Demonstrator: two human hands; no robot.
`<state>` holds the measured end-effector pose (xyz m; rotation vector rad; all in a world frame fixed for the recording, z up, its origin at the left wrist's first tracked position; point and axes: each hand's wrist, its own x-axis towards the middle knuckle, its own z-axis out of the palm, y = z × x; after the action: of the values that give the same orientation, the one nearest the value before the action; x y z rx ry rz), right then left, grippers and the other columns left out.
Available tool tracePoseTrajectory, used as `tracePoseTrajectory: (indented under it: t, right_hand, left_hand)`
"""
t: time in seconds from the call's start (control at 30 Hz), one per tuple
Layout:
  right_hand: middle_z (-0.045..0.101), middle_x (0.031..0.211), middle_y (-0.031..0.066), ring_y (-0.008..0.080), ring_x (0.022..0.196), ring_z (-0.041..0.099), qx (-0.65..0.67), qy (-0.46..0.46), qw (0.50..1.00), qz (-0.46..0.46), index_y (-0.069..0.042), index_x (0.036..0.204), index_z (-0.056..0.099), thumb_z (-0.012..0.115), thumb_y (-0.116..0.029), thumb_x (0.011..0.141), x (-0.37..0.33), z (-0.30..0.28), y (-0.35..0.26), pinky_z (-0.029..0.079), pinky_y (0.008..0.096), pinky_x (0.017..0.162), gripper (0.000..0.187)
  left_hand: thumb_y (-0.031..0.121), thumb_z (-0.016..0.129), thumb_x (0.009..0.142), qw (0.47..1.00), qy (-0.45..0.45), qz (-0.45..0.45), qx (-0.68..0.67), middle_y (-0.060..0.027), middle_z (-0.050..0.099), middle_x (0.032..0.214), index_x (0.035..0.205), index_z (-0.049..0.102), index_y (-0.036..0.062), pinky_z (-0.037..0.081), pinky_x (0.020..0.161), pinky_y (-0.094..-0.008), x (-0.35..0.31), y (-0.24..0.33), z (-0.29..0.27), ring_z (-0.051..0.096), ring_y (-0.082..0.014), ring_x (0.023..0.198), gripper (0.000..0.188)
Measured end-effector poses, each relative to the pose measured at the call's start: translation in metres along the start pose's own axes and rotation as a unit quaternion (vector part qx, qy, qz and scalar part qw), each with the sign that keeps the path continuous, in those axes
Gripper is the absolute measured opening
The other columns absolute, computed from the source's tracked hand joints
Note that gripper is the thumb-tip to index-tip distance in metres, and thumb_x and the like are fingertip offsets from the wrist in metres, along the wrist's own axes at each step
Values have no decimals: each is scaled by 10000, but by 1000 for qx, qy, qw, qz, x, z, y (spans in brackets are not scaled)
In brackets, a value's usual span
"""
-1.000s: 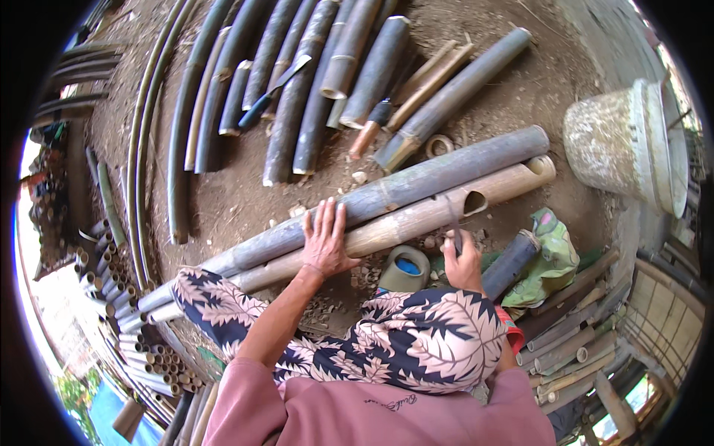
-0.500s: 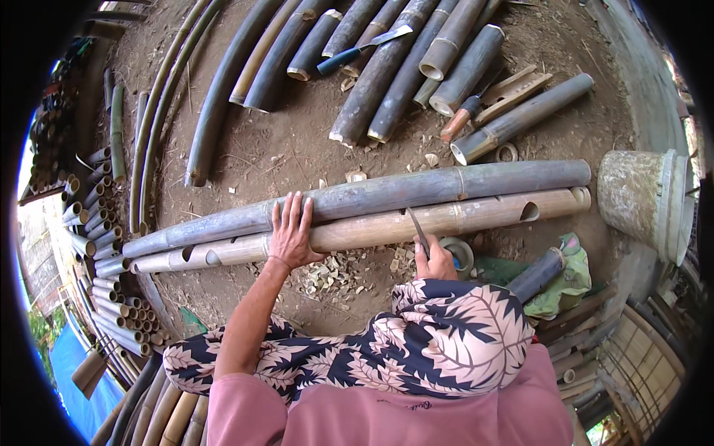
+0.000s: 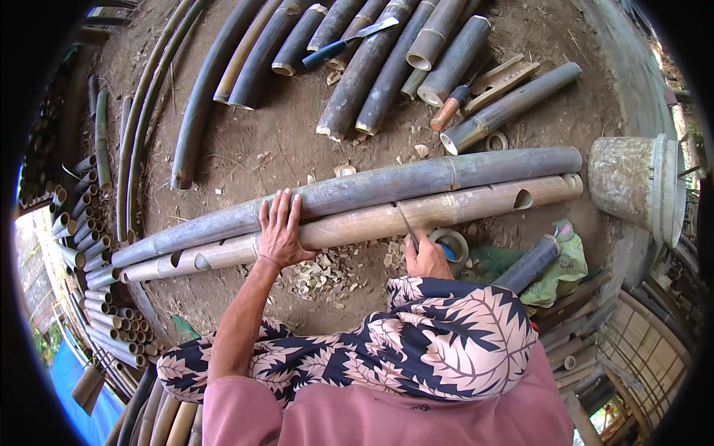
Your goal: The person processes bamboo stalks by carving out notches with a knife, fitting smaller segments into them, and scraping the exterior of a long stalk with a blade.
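Two long bamboo poles lie side by side across the ground in front of me. The farther is a grey-blue pole (image 3: pixel 387 184); the nearer is a tan pole (image 3: pixel 342 229) with several holes cut in its wall. My left hand (image 3: pixel 281 234) lies over both, fingers stretched onto the grey-blue pole and thumb spread along the tan one. Closed in my right hand (image 3: pixel 428 259) is a knife (image 3: pixel 406 223), its narrow blade slanting up to the tan pole's far side, near the gap between the poles. The knife's handle is hidden by my fingers.
Pale bamboo chips (image 3: pixel 323 276) litter the soil before me. A white bucket (image 3: pixel 625 184) stands right, and a tape roll (image 3: pixel 455 249) lies beside my right hand. Beyond are cut bamboo lengths (image 3: pixel 379 70), a blue-handled chisel (image 3: pixel 349 43) and an orange-handled tool (image 3: pixel 450 108). Stacked tubes (image 3: pixel 119 327) fill the left.
The whole view has shifted slightly, with the scene sliding left. My left hand stays on the poles, and the knife blade remains at the tan pole, at a slightly different slant.
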<state>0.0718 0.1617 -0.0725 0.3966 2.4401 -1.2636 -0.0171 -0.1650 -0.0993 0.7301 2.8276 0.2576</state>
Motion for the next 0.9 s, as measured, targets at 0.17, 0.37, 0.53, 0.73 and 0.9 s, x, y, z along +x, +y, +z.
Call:
tracePoseTrajectory:
  t: [0.17, 0.37, 0.53, 0.73, 0.9]
  right_hand:
    - [648, 780, 279, 487, 764, 636, -36, 35, 999, 10, -35, 1096, 609, 541, -256, 976, -6, -8, 3, 484, 542, 668, 260]
    - [672, 929, 275, 419, 872, 678, -77, -75, 993, -57, 2, 1221, 556, 541, -234, 970, 24, -112, -89, 508, 509, 761, 346]
    - [666, 910, 221, 346, 821, 667, -114, -50, 988, -94, 16, 1215, 544, 506, -222, 987, 18, -44, -122, 516, 472, 740, 332]
    - [583, 611, 66, 188, 481, 540, 54, 70, 995, -47, 8, 950, 589, 501, -268, 1016, -16, 147, -118, 445, 350, 440, 297]
    - [622, 663, 166, 314, 574, 650, 68, 168, 980, -77, -12, 963, 589, 547, -181, 993, -28, 217, -108, 487, 420, 501, 177]
  left_hand:
    - [578, 901, 438, 998, -61, -20, 3, -214, 214, 1596, 1549, 195, 57, 106, 1197, -585, 5, -3, -3, 147, -372, 1507, 1416]
    - [560, 895, 466, 999, -44, 4, 23, -226, 182, 1606, 1546, 213, 57, 125, 1180, -625, -24, -41, -17, 170, -374, 1501, 1373]
    - [538, 901, 476, 996, -82, -10, 37, -237, 170, 1601, 1544, 205, 54, 127, 1171, -647, -72, -117, -35, 143, -407, 1495, 1363]
    - [601, 859, 484, 996, -61, 67, 24, -229, 178, 1599, 1541, 212, 47, 85, 1176, -639, -81, -155, -25, 147, -407, 1491, 1357]
    - [577, 857, 485, 996, -52, 70, 13, -213, 205, 1590, 1540, 217, 41, 79, 1184, -610, -83, -158, -27, 154, -402, 1484, 1346]
